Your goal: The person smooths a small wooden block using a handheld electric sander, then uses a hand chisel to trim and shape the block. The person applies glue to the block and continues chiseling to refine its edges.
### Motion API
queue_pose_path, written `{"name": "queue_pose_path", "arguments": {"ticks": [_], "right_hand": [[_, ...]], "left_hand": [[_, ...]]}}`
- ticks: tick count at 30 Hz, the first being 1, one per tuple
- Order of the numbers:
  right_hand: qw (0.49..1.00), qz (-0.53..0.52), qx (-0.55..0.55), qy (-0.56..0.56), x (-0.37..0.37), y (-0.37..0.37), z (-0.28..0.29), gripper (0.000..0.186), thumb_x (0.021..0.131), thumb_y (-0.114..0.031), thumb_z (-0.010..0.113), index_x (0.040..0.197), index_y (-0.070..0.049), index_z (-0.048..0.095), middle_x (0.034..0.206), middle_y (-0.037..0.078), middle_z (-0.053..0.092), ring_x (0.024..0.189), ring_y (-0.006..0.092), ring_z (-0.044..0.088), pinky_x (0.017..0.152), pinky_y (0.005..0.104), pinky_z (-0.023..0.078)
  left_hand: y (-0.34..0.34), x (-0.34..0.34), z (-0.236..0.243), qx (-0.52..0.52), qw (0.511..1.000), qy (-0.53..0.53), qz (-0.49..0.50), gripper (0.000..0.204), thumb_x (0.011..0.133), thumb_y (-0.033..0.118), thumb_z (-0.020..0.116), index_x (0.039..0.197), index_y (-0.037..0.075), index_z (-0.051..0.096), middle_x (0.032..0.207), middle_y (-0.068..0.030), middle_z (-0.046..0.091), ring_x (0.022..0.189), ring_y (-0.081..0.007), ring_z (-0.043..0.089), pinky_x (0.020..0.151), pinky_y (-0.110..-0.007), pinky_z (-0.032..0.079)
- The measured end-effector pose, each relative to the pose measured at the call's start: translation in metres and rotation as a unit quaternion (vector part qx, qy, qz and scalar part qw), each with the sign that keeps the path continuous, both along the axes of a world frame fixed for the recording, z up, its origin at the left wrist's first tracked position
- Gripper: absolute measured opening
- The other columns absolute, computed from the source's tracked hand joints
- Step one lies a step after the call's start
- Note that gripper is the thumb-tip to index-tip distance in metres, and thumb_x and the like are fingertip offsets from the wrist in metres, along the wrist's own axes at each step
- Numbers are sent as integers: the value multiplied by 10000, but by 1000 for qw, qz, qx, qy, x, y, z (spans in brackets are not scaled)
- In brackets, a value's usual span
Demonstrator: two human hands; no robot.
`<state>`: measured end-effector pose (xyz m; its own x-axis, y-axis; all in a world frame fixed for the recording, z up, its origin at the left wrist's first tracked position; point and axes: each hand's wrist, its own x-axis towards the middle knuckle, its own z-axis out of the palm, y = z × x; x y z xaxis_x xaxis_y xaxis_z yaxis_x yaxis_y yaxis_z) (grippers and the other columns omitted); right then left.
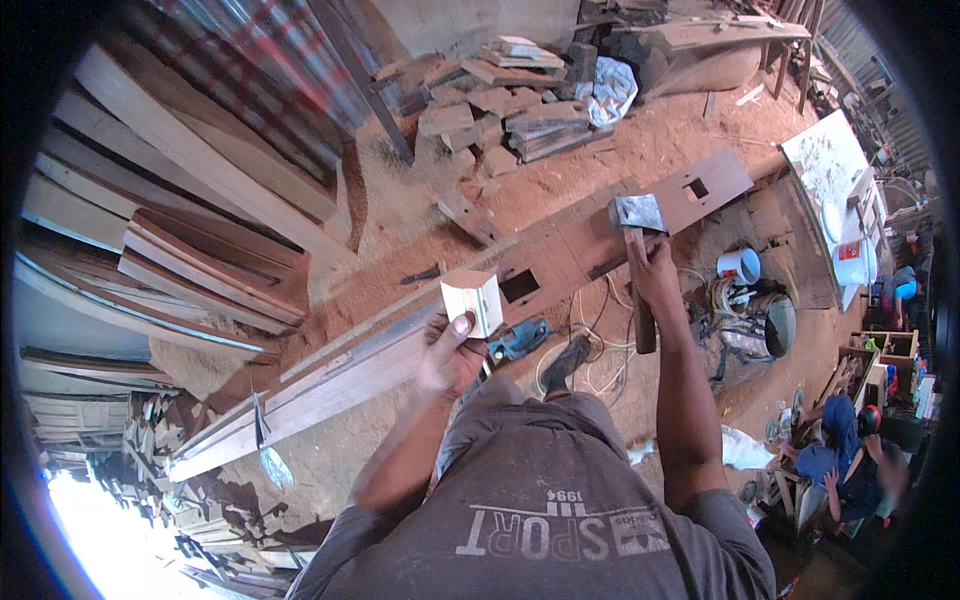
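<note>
Pinching a pale, angular block [471, 302] in the left hand [450, 357]; gripping a metal-headed hatchet [637, 213] by its wooden handle [644, 328], with the right hand [657, 276] wrapped around. Just up and right of the left fingers, nearer them than the right: a rectangular hole [519, 286] in a long brown plank [580, 257], slanting away rightward.

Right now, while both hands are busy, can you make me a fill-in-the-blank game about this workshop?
1. The left hand holds a small pale piece, while the metal-headed tool is in the ____ hand.
2. That tool is gripped by its long ____.
3. Two rectangular ____ are cut into the long board.

Missing words: right; handle; holes.
</note>
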<state>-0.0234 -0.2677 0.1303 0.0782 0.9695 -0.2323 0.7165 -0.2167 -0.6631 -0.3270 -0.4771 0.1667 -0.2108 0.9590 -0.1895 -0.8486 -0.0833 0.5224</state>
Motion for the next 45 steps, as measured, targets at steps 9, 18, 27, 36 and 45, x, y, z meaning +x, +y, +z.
{"name": "queue_pose_path", "arguments": {"ticks": [9, 18, 27, 36, 45], "right_hand": [[996, -92, -1, -9, 20, -52, 23, 874, 1046, -718, 494, 1307, 102, 650, 1151, 387, 718, 1123, 504, 726, 974, 543, 544], [941, -332, 43, -50, 148, -288, -162, 393, 1054, -332, 546, 1046, 23, 717, 882, 134, 728, 723, 208, 706, 612, 387, 555], [875, -398, -251, -116, 129, -553, -295, 536, 1047, -438, 454, 1058, 17, 736, 1030, 355, 729, 1013, 504, 716, 893, 572, 518], [912, -338, -229, -31, 227, -518, -343, 525, 1003, -402, 494, 967, 49, 761, 955, 229, 785, 903, 427, 753, 848, 533, 584], [855, -384, -268, 223, 347, -374, -286, 336, 1041, -320, 549, 986, -28, 705, 810, 95, 675, 669, 232, 645, 549, 385, 505]], "left_hand": [[-27, -34, 10, 55, 984, -66, -156, 695, 988, 450, 771, 1512, 56, 542, 1368, -135, 691, 1106, -313, 745, 970, -457, 637], [-30, -45, 19, 17, 957, -111, -266, 706, 1048, 472, 678, 1626, 147, 434, 1460, -188, 622, 1062, -261, 740, 931, -391, 613], [-7, -4, 34, 58, 937, -67, -337, 713, 989, 355, 776, 1561, 68, 462, 1468, -169, 608, 1065, -195, 677, 937, -345, 579], [30, 85, 39, 82, 900, -145, -403, 795, 923, 280, 828, 1556, -3, 439, 1501, -194, 550, 1057, -183, 659, 959, -346, 540], [56, 271, 55, 13, 937, -84, -338, 837, 841, 318, 873, 1501, -34, 497, 1392, -202, 641, 1215, -276, 667, 1064, -389, 527]]}}
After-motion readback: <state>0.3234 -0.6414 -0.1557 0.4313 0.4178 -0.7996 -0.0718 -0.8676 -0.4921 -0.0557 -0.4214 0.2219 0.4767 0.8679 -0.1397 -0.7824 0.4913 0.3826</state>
